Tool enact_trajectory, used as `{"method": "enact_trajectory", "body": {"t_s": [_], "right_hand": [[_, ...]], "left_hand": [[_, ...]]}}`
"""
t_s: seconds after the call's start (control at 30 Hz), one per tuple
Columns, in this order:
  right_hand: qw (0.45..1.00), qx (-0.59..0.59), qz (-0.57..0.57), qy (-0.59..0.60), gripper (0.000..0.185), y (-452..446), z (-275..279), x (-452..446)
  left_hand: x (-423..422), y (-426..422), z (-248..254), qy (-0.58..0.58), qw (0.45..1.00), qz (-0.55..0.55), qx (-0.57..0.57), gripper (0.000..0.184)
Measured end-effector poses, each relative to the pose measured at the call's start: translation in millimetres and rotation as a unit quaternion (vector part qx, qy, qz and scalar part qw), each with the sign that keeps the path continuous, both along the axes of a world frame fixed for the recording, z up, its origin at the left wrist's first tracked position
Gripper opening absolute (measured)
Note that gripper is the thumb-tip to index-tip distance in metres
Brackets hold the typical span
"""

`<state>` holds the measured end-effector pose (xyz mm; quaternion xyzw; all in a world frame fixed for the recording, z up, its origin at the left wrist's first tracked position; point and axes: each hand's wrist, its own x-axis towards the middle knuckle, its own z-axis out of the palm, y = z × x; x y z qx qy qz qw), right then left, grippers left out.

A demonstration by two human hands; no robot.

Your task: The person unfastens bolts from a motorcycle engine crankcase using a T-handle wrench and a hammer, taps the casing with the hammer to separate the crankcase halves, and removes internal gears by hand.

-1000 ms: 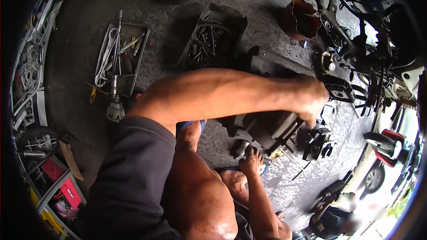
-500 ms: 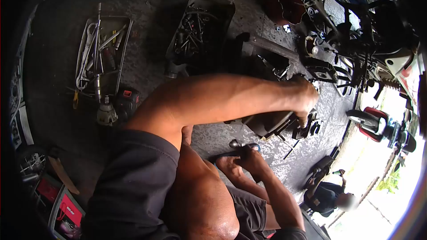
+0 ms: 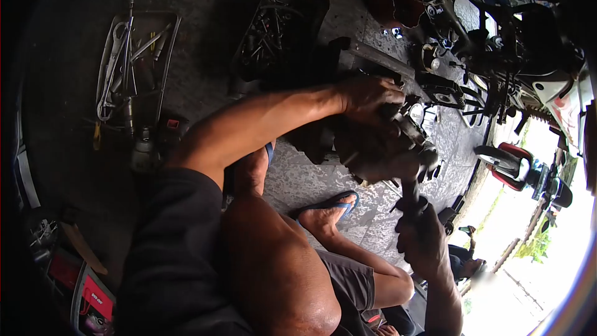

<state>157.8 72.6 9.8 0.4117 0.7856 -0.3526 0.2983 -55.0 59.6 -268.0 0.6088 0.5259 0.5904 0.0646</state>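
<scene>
In the head view, a dark motorcycle engine point(image 3: 373, 146) lies on the floor in front of my feet, blurred in part. My left hand point(image 3: 373, 98) reaches across from the left, its fingers curled over the engine's far side. My right hand point(image 3: 423, 233), at the right, is closed round the handle of a hammer point(image 3: 410, 193). The hammer's blurred head is at the engine's near right side; whether it touches is unclear. A round, pale engine cover point(image 3: 416, 114) shows beside my left hand.
A tool tray point(image 3: 168, 68) with wrenches lies at the left, near an impact wrench point(image 3: 144, 152). A dark bin point(image 3: 320, 9) of sockets and bolts stands farther off. A partly stripped motorcycle point(image 3: 516, 56) is at the upper right. Another person point(image 3: 460, 261) sits at the right.
My right hand has lifted the hammer from beside my foot to the engine. My left hand has shifted leftward along the engine, which appears turned.
</scene>
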Motion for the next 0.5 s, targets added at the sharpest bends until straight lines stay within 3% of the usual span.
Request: {"method": "enact_trajectory", "body": {"t_s": [0.07, 0.13, 0.27, 0.4, 0.47, 0.5], "right_hand": [[0.999, 0.041, 0.006, -0.036, 0.024, 0.2, -4.0, -17.4], [0.982, 0.126, 0.139, -0.028, 0.024, 2.5, -14.6, -30.3], [0.978, 0.154, 0.138, 0.009, 0.023, -4.2, -15.8, -59.8], [0.947, 0.146, 0.286, 0.004, 0.025, 2.4, -38.5, -47.1], [0.959, 0.146, 0.241, 0.015, 0.022, 2.0, -23.9, -63.7], [0.966, 0.158, 0.203, 0.003, 0.022, -0.2, -16.1, -72.0]], "left_hand": [[-0.1, 0.6, -14.5, 0.016, 0.999, 0.009, -0.026, 0.063], [2.1, 1.6, -24.0, 0.045, 0.997, 0.06, 0.028, 0.059], [-2.0, 1.8, -22.5, 0.079, 0.995, 0.053, -0.025, 0.054], [-2.8, -2.0, -11.9, 0.064, 0.994, 0.003, -0.09, 0.056], [-10.3, 4.1, -19.5, 0.051, 0.991, -0.01, -0.127, 0.059], [-9.9, 8.4, -27.4, 0.049, 0.997, 0.014, -0.055, 0.053]]}}
